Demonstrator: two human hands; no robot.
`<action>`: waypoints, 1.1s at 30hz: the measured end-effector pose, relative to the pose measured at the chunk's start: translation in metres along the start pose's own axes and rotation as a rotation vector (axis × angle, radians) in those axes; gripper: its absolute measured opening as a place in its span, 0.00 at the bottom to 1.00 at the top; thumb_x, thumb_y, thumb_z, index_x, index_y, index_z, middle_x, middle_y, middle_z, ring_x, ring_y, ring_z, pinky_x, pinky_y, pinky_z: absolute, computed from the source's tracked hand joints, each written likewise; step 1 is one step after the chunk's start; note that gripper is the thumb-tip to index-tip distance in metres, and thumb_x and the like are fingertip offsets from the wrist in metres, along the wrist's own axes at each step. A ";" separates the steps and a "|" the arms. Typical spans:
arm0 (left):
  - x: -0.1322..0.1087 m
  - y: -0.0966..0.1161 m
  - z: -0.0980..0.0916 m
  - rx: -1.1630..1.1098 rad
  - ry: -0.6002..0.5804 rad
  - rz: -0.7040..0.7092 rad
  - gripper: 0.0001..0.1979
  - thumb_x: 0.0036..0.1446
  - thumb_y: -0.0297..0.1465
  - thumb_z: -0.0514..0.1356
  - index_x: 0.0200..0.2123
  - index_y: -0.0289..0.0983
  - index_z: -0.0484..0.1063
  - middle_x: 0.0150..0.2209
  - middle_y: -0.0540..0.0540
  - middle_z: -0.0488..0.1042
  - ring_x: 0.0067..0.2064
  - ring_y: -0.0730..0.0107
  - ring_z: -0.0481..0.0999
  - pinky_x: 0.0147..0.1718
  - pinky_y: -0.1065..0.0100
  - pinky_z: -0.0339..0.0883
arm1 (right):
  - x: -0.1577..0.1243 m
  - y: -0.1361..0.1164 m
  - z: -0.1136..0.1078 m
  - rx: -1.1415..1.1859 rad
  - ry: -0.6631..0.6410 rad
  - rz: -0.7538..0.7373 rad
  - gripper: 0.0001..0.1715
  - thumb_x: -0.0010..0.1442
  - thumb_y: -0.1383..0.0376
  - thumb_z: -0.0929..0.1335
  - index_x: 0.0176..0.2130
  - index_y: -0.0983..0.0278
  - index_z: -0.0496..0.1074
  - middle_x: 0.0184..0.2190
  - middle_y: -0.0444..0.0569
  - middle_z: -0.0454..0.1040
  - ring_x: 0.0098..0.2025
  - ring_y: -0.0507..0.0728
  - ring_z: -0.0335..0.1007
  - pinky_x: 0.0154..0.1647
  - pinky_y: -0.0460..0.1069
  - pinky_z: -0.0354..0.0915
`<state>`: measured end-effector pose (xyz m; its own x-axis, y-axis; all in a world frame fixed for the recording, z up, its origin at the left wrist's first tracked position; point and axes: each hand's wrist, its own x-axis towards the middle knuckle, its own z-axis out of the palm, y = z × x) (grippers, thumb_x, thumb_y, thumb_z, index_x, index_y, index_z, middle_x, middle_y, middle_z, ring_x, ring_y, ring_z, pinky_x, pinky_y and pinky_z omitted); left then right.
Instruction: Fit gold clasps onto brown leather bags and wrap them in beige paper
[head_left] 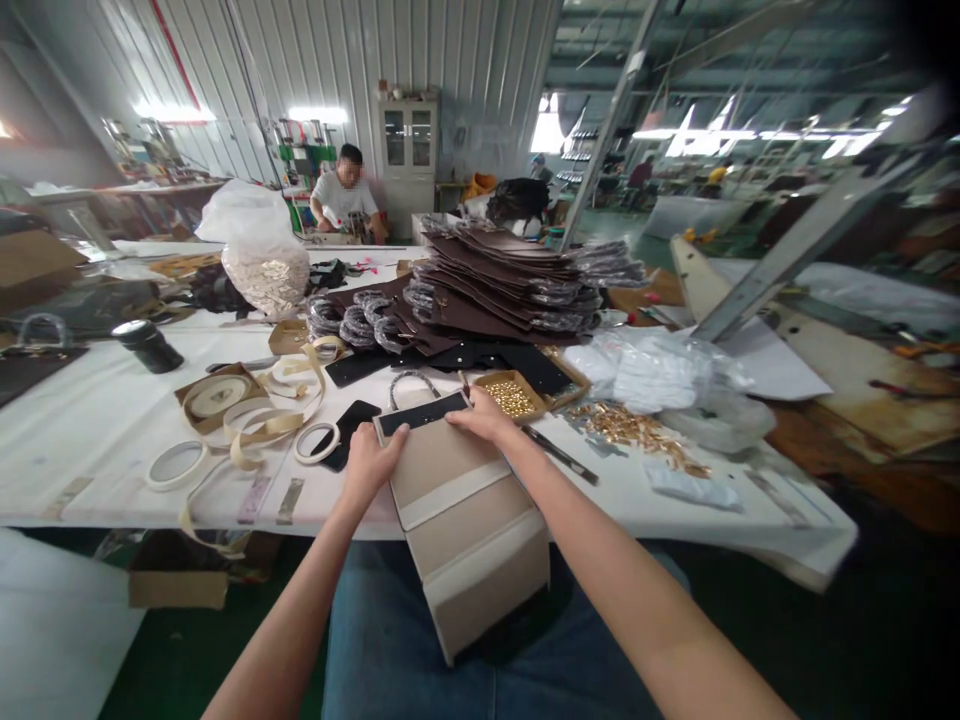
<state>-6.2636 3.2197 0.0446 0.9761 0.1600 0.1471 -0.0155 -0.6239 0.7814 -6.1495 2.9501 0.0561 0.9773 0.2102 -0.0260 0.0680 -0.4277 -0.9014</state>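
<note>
A beige handbag [457, 480] rests across my lap and the table's front edge, its far end toward the table. A pale strip crosses its panel, and a dark panel [424, 415] shows along the far edge. Beyond that edge a plastic-wrapped handle [413, 380] arches up. My left hand [373, 460] grips the far left corner, thumb on top. At the far right corner my right hand [481, 415] closes on the edge; its lower fingers are hidden. Just past it stands a cardboard tray of small gold studs [510, 396].
Rolls of tape [178, 465] and a loose beige strip [259, 435] lie left, near a black jar [148, 346]. Stacked brown bag panels [495, 290] rise at the back. Gold metal pieces [637, 432] and plastic-wrapped bundles [660, 375] lie right. A person [346, 195] sits across.
</note>
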 end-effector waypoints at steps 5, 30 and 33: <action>-0.004 -0.011 0.026 0.236 0.226 -0.008 0.23 0.72 0.50 0.61 0.34 0.38 0.81 0.44 0.32 0.81 0.54 0.42 0.80 0.57 0.49 0.74 | 0.003 0.019 0.013 -0.281 0.091 0.017 0.28 0.49 0.56 0.82 0.49 0.61 0.79 0.49 0.52 0.85 0.48 0.63 0.80 0.49 0.52 0.72; -0.001 -0.004 0.071 0.353 0.109 0.260 0.19 0.74 0.42 0.55 0.53 0.45 0.84 0.65 0.39 0.76 0.66 0.35 0.75 0.67 0.36 0.66 | -0.083 0.042 0.011 -0.571 0.369 -0.152 0.32 0.71 0.45 0.77 0.68 0.50 0.76 0.63 0.61 0.72 0.65 0.75 0.68 0.62 0.70 0.72; 0.004 -0.019 0.072 0.242 0.071 0.313 0.19 0.71 0.45 0.58 0.52 0.45 0.85 0.63 0.40 0.78 0.65 0.39 0.78 0.68 0.40 0.70 | -0.078 0.048 0.014 -0.507 0.326 -0.099 0.37 0.71 0.41 0.76 0.70 0.51 0.74 0.61 0.61 0.73 0.62 0.74 0.70 0.57 0.68 0.75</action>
<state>-6.2434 3.1776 -0.0132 0.9149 -0.0191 0.4032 -0.2496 -0.8118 0.5280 -6.2256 2.9249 0.0089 0.9670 0.0244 0.2535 0.1704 -0.8017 -0.5729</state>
